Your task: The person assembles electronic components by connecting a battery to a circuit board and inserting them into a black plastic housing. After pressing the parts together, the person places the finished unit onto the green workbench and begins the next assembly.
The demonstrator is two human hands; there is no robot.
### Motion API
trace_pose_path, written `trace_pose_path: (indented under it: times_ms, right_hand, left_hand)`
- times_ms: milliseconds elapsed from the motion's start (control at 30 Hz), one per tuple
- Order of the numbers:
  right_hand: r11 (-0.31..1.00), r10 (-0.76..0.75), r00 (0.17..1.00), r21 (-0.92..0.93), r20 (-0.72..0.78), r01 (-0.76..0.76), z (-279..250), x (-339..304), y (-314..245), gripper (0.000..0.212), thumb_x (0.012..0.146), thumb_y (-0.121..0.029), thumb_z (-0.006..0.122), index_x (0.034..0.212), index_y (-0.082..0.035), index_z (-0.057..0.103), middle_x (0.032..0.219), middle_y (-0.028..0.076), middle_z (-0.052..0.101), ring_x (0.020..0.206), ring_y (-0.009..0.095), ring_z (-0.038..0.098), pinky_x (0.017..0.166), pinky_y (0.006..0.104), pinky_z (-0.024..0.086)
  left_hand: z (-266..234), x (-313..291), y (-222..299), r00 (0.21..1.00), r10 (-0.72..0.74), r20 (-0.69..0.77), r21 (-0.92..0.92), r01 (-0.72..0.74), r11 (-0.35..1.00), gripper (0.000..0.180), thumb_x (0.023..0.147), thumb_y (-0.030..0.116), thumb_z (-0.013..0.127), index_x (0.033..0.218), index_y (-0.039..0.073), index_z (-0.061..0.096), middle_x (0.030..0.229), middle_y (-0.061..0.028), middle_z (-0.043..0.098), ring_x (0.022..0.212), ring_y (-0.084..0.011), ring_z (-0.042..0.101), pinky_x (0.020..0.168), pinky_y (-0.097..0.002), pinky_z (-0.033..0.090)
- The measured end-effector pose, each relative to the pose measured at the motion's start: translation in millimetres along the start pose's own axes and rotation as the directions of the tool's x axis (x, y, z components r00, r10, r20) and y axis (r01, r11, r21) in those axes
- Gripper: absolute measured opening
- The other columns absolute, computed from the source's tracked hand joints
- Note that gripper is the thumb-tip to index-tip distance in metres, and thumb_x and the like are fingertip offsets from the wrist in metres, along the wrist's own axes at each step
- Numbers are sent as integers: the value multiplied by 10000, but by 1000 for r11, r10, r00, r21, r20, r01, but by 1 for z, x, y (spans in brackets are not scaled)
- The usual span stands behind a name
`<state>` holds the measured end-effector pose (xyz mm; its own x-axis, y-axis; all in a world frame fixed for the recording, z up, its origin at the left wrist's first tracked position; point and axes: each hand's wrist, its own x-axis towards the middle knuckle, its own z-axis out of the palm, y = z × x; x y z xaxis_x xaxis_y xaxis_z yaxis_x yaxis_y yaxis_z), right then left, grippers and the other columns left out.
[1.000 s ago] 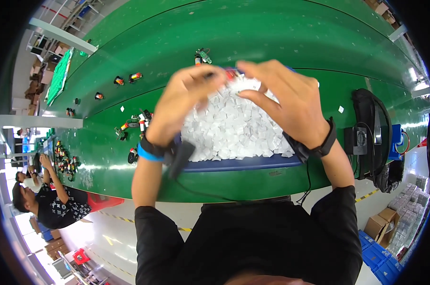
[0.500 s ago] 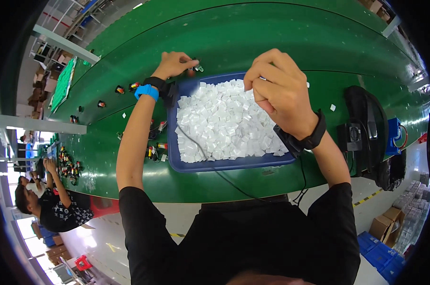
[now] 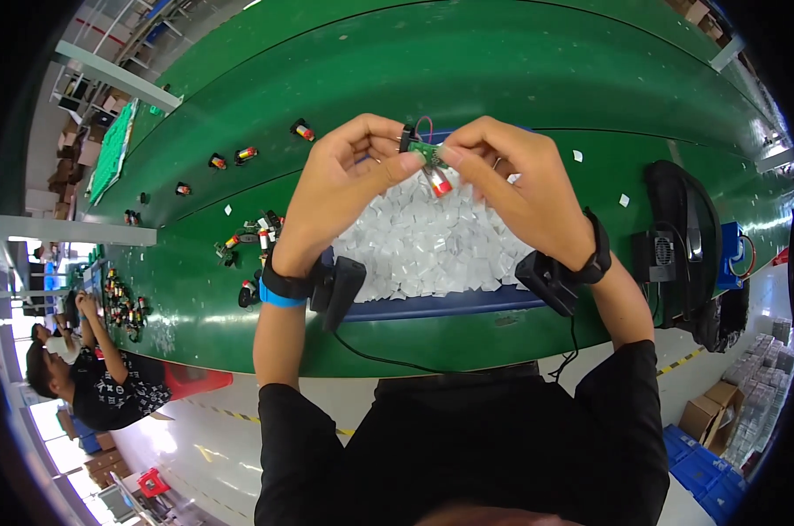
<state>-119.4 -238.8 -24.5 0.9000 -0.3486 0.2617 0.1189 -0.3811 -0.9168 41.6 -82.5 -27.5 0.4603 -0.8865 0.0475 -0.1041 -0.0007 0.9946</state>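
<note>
you have one small assembly (image 3: pixel 430 156) up between your two hands, above the far part of the blue tray (image 3: pixel 441 306). your left hand (image 3: pixel 348 180) holds its green board side, thumb against fingers. your right hand (image 3: pixel 524 184) is narrow, its thumb and fingertips closed on the right edge of the board. the fingers cover much, so i cannot tell whether a white piece is also between them.

as for how far you are, this assembly is picked up, and it seems to me that the work on it is not yet complete, because both hands are occupied at the board. its red-ended cylinder (image 3: pixel 438 182) points toward you, and a thin wire (image 3: pixel 426 121) makes a loop above. one similar unit (image 3: pixel 304 131) lies on the surface (image 3: pixel 467 66) near your left hand, others lie farther left, and a loose group (image 3: pixel 249 235) lies beside your left wrist. which of these are finished, the view does not show. the tray is well filled with white pieces (image 3: pixel 423 237), so many are left.
</note>
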Motion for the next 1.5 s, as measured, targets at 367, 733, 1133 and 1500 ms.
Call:
trace_pose_path:
  times_ms: [367,733,1133,1500]
  right_hand:
    - [975,119,986,174,117,-138,4,-2,-11,133,951,-112,642,944,20,656,795,37,618,573,65,574,470,201,470]
    - [993,50,989,102,140,-65,3,-6,11,126,930,-96,664,944,21,709,789,51,616,607,94,612,456,204,470]
    - [998,-34,993,-47,117,40,6,0,13,83,880,-51,703,935,11,711,785,52,636,631,106,620,491,217,466]
    - [717,-544,839,-505,26,480,-6,6,25,249,723,-5,809,959,-35,738,796,65,645,660,148,631,541,244,494]
  left_hand:
    - [-4,-4,3,978,-83,193,-203,123,971,307,965,304,644,1076,18,639,1054,-58,634,789,-122,590,623,-274,523]
    - [3,-5,-12,969,-145,198,-292,200,935,221,936,218,681,1041,25,664,1029,-77,653,909,-173,660,671,-320,628]
    - [-4,-5,-5,989,-37,140,-59,46,997,191,933,173,682,1037,14,666,990,-92,646,893,-175,655,700,-293,608]
    - [4,2,-13,994,-3,-108,-46,-2,999,289,941,186,681,1130,-18,602,907,-54,572,746,-120,619,544,-246,527]
